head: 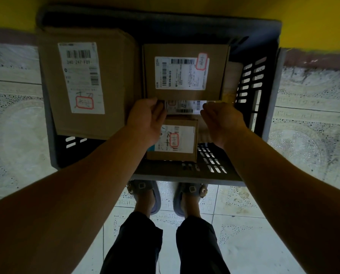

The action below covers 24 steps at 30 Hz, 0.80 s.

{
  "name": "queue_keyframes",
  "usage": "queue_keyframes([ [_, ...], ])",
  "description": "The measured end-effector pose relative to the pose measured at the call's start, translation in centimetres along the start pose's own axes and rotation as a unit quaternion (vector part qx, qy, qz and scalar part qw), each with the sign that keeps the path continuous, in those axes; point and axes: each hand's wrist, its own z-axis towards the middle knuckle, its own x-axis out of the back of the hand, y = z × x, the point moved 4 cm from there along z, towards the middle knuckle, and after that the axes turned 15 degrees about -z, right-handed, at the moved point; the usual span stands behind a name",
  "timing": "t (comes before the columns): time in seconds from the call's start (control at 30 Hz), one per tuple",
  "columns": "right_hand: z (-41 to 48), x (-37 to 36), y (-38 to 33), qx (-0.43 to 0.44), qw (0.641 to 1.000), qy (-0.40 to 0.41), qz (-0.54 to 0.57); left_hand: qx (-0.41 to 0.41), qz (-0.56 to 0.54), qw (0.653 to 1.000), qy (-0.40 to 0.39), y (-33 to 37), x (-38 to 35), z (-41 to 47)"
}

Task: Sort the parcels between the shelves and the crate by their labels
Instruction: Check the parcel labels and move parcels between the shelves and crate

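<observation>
A dark slotted plastic crate (pixel 268 95) stands on the floor in front of my feet. In it lie several cardboard parcels with white labels marked in red. A large flat parcel (pixel 115 86) leans over the crate's left side. A medium parcel (pixel 185 50) sits at the middle back. A small parcel (pixel 185 157) lies at the front. Between them shows the white label of another parcel (pixel 183 107). My left hand (pixel 145 119) grips that parcel's left end. My right hand (pixel 222 121) is at its right end, fingers curled against it.
Pale patterned floor tiles (pixel 244 234) surround the crate. A yellow wall (pixel 313 26) with a dark skirting runs behind it. My feet in grey sandals (pixel 145 194) stand right at the crate's front rim.
</observation>
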Motion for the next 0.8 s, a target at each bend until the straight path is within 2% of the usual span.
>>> queue_keyframes([
  [0.23,-2.5,-0.8,0.3,0.001,0.999,-0.041,0.023,0.015,0.034,0.999,-0.035,0.3,0.6,-1.5],
  [0.5,-9.8,-1.4,1.4,0.024,0.994,-0.105,-0.014,0.009,0.100,0.991,-0.090,2.4,2.3,-9.3],
  [0.67,-16.1,-2.1,1.7,0.023,0.991,-0.128,-0.025,-0.014,0.066,0.994,-0.084,5.0,4.3,-16.4],
  [0.8,-20.9,-2.6,1.9,0.043,0.982,-0.169,-0.067,-0.045,-0.005,0.996,-0.078,6.6,5.8,-21.3],
])
